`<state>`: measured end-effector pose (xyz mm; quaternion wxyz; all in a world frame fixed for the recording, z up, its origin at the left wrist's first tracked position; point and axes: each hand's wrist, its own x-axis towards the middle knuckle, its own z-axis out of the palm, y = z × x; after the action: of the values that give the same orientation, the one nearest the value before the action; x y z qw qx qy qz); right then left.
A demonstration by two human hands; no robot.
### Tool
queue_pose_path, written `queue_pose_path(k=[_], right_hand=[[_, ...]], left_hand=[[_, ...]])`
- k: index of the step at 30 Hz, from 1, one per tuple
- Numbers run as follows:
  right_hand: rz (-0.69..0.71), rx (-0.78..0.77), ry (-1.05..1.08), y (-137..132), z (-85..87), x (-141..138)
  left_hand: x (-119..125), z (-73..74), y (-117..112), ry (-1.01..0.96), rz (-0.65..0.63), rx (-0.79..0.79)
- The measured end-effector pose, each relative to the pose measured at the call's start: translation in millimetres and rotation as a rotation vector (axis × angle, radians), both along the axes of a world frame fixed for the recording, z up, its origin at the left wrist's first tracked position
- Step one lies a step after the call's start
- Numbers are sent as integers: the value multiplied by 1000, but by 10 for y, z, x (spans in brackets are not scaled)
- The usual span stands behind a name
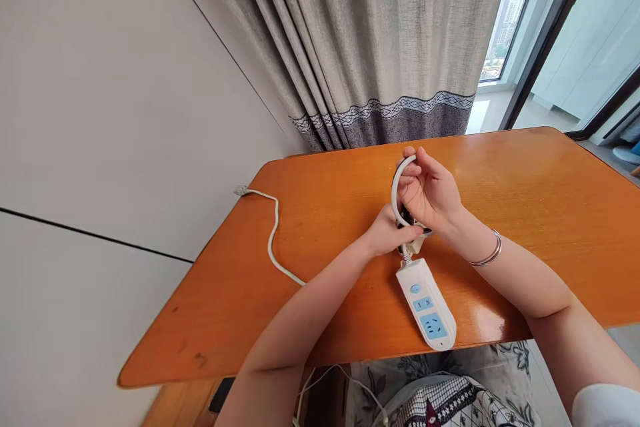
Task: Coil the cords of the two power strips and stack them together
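Head view: a white power strip [427, 305] lies on the orange table [525, 187]. The right hand [431, 190] grips a loop of its cord [396, 192] to keep the bend; the left hand [389, 235] pinches the cord's base, steadying it.

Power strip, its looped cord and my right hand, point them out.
power strip [427, 307], head view, white top face.
looped cord [395, 190], head view, left arc.
right hand [433, 190], head view, back.
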<state>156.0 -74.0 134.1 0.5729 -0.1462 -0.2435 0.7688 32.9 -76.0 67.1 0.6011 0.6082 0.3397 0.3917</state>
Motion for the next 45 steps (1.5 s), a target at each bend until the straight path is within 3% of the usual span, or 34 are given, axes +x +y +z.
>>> queue_pose_path(k=[4,7,9,12,16,18,21,24,29,37,41,45], right_hand=[[263,13,-165,147,28,220],[403,52,-332,254,25,398],[405,86,-498,302,1,477],[186,234,-779,313,-58,521],[-515,664,-1104,262,-144,516],[-745,944,-1249,265,-190,518],[-727,1340,-1418,330,-281,520],[-594,1528,-1504,406,-395,496],[-541,1544,-1677,415,-518,416],[-483,1449,-1836,367,-468,388],[-338,1368,-2017,330,-393,358],[-192,1185,-2205,306,-358,335]], left_hand=[[24,14,52,63,174,168],[5,34,85,75,170,177],[-7,45,95,95,139,188],[-18,56,105,116,97,152],[-33,73,125,98,74,71],[-44,90,132,77,74,53],[-74,127,135,18,107,-10],[-127,160,141,0,108,-40],[-216,141,166,85,58,-12],[-240,94,171,134,7,-60],[-252,73,213,206,-8,-84],[-259,72,266,262,11,-133]])
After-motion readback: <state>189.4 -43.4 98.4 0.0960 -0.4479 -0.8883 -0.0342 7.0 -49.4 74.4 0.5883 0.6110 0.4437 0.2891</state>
